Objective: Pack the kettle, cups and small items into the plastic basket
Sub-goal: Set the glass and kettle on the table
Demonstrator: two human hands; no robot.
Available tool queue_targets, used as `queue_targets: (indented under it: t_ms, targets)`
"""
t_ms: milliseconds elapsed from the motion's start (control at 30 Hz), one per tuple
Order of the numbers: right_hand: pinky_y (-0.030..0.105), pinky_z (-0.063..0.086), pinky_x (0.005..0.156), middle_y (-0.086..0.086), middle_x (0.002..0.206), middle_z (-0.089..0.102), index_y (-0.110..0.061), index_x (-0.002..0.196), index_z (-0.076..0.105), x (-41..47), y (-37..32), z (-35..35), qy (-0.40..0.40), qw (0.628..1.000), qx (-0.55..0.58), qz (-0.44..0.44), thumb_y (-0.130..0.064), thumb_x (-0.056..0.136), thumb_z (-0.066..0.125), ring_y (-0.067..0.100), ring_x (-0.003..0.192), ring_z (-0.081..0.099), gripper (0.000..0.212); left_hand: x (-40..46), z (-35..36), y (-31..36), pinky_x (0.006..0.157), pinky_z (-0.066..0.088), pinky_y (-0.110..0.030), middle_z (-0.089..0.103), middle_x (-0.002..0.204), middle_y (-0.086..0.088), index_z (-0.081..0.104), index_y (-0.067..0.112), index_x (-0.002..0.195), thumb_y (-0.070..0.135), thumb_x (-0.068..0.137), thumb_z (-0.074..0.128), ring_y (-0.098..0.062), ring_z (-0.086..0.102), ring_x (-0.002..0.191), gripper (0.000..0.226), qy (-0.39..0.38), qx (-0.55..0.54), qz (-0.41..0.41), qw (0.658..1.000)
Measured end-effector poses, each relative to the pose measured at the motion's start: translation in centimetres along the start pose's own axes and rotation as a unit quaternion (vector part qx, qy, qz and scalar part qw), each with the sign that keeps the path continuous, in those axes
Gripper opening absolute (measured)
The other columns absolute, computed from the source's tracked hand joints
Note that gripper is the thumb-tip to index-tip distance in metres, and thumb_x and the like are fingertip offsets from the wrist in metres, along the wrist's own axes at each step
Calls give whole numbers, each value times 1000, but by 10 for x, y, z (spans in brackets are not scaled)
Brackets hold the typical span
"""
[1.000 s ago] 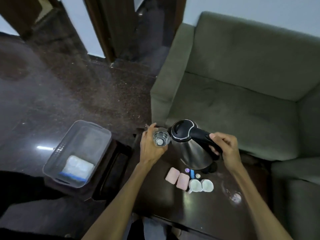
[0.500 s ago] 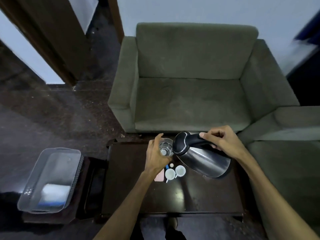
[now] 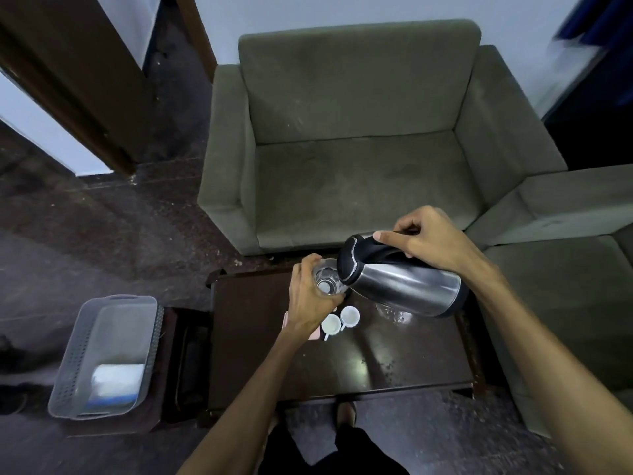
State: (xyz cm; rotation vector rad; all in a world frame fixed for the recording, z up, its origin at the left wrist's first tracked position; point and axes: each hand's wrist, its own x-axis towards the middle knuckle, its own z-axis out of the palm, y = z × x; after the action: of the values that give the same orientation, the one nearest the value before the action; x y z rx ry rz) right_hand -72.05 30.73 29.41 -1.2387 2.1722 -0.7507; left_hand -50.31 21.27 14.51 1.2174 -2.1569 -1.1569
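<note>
Above the surface: the kettle (image 3: 404,286) is held tipped almost on its side, lid end towards the glass (image 3: 327,284), body clear of the surface (image 3: 376,365).
Landmark: every place below is given relative to the kettle.
Right hand: the right hand (image 3: 430,240) is closed around the black handle on the kettle's upper side, thumb laid along it towards the lid.
Left hand: the left hand (image 3: 310,298) is wrapped around the glass, which is held just at the kettle's spout end, apparently touching it.
Kettle handling: a rigid steel shell is shown, polished and judged slippery; the weight is judged moderate, more if water is left inside, which cannot be told. The handle is judged the right hold; the smooth body is best avoided.
Glass handling: it is clear, hard and judged fragile and light; it is best gripped round the wall, as is done now.
Cups: two small white cups (image 3: 340,320) stand on the surface just below the kettle's spout end, beside the left hand. They are judged light and chippable; the little handles or rims can be pinched.
Small items: a pink item (image 3: 315,334) is partly hidden under the left wrist; others cannot be made out.
Basket: the plastic basket (image 3: 73,365) sits well to the left of the kettle, on a lower stand, with a white and blue pack (image 3: 114,383) in it. Its thin perforated walls are judged flexible.
Risk: glass against steel is judged the likeliest source of breakage.
</note>
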Motion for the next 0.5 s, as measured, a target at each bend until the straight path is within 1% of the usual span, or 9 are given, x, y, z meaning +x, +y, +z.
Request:
queue_targets:
  t_ms: [133,267,333,400,500]
  targets:
    - [32,41,54,11,54,63,-12,59,67,7,-5,1,-7,999,-36,-10,-67,82,71,10,45,45,61,-2,-1,2,97,51,-40,60,121,6,56,12,125,24,62,97,-21,56,113,76,10,-14,-9,1000]
    - [41,51,57,12,56,64,-11,61,68,10,-10,5,-9,998,-62,-8,-72,80,66,13,46,47,63,-5,-1,0,96,52,-43,62,121,5,57,14,125,26,63,96,-20,57,113,74,20,-23,-20,999]
    - [44,54,60,12,56,65,-11,62,69,10,-14,7,-18,997,-69,-12,-75,77,63,21,48,52,66,-6,-1,-2,96,52,-44,62,120,6,57,14,125,26,63,96,-21,57,112,74,22,-24,-25,999]
    - [45,55,62,14,56,64,-9,61,68,11,-16,9,-21,997,-75,-16,-77,75,60,31,55,58,69,-7,-1,-4,96,52,-45,62,120,6,56,14,125,28,63,96,-21,57,113,74,22,-25,-29,999]
    - [47,56,64,15,58,64,-8,60,66,12,-20,11,-21,996,-81,-16,-75,76,61,34,61,60,69,-7,-2,-6,97,51,-45,62,120,6,57,13,125,29,63,96,-21,57,114,74,23,-27,-30,999]
